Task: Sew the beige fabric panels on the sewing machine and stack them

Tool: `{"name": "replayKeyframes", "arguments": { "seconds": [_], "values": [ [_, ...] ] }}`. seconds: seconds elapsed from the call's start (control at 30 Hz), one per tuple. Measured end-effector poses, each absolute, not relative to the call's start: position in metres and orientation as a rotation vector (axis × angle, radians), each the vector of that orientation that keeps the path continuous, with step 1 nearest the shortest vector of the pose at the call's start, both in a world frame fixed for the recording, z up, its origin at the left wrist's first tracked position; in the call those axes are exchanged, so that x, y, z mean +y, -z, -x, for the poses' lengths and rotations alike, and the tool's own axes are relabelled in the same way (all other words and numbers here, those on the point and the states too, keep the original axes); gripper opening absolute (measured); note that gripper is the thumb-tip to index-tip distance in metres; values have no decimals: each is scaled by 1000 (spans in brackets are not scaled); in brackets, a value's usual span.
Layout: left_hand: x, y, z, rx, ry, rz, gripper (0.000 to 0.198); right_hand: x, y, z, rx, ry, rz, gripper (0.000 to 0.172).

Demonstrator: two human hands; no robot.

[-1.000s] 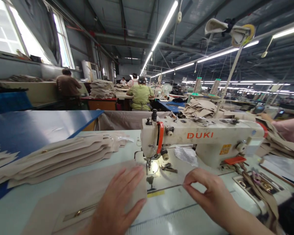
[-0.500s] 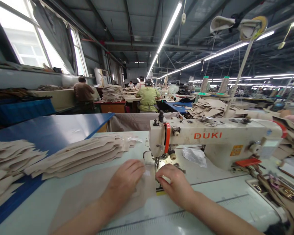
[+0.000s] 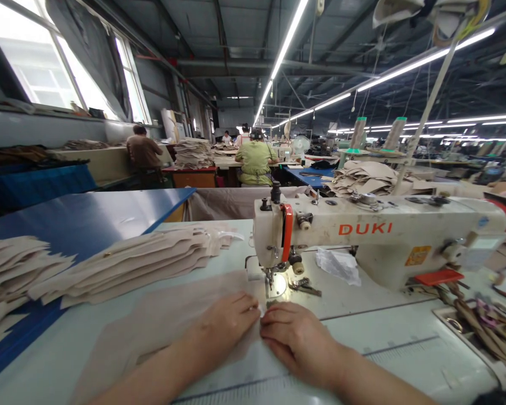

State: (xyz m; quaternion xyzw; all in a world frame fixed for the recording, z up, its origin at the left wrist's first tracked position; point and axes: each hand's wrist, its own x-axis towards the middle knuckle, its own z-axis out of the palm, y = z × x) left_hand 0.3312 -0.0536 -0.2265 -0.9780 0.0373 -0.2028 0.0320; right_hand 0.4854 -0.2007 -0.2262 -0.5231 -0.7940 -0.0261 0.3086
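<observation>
A thin greyish-beige fabric piece (image 3: 164, 315) lies flat on the pale green sewing table, partly under my left forearm. My left hand (image 3: 221, 326) rests on the fabric, its fingers closed at the right edge. Meeting it there, my right hand (image 3: 299, 340) has its fingers curled and pressed together on the same edge. A small white bit (image 3: 262, 310) shows between the fingertips; I cannot make out what it is. Just beyond both hands stands the white sewing machine (image 3: 320, 230), its lit needle plate (image 3: 277, 286) uncovered and its needle area apart from my fingers.
Stacked beige fabric pieces (image 3: 126, 261) lie to the left, beside a blue tabletop (image 3: 122, 216). A crumpled clear plastic scrap (image 3: 338, 266) sits under the machine arm. At right is a tray with straps and rings (image 3: 484, 326). A person in a green top (image 3: 255, 160) sits ahead.
My right hand has drawn back from beside the needle toward me and now meets my left hand at the fabric's edge. My left hand has moved slightly right and nearer. The view has shifted a little.
</observation>
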Motion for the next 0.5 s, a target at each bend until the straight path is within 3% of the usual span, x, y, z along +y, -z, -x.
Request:
{"name": "replayKeyframes", "arguments": {
  "seconds": [0.27, 0.5],
  "values": [
    [-60, 207, -334, 8, 518, 3007, 36, -202, 226, -485, -2095, 32, 1389, 18],
    [-52, 221, -344, -47, 537, 3003, 32, -202, 226, -485, -2073, 19, 1387, 19]
  ]
}}
